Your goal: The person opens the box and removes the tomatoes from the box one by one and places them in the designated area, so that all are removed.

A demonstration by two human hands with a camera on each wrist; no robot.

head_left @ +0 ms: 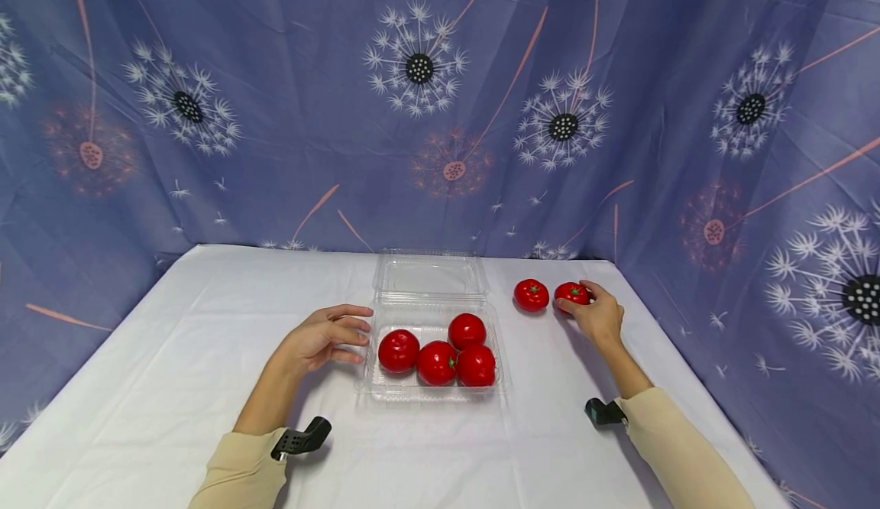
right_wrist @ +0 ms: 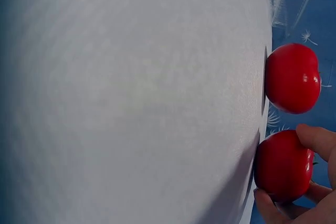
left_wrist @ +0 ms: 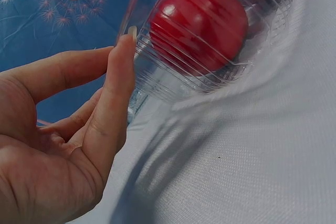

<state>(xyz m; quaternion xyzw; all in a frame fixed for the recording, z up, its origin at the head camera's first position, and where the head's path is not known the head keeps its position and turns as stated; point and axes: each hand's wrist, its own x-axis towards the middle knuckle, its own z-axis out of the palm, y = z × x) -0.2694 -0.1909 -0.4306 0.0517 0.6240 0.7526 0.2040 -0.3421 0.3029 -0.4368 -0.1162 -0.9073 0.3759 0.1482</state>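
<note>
A clear plastic clamshell box [head_left: 505,375] lies with its lid [head_left: 429,273] folded back behind it. Inside are several red tomatoes, one of them a tomato [head_left: 399,351] at the left end. My left hand [head_left: 330,337] is beside the box's left wall, its fingers loosely bent and fingertips right at the side in the left wrist view. At the right of the table, my right hand [head_left: 600,314] grips a tomato [right_wrist: 283,166] between thumb and fingers, low over the cloth. Just left of it sits another tomato [head_left: 532,295], with a green stem mark on top.
A white cloth [head_left: 172,356] covers the table. Behind and to the right hangs a blue curtain [head_left: 309,111] with a dandelion print. Black wrist cameras [head_left: 302,439] sit at both cuffs.
</note>
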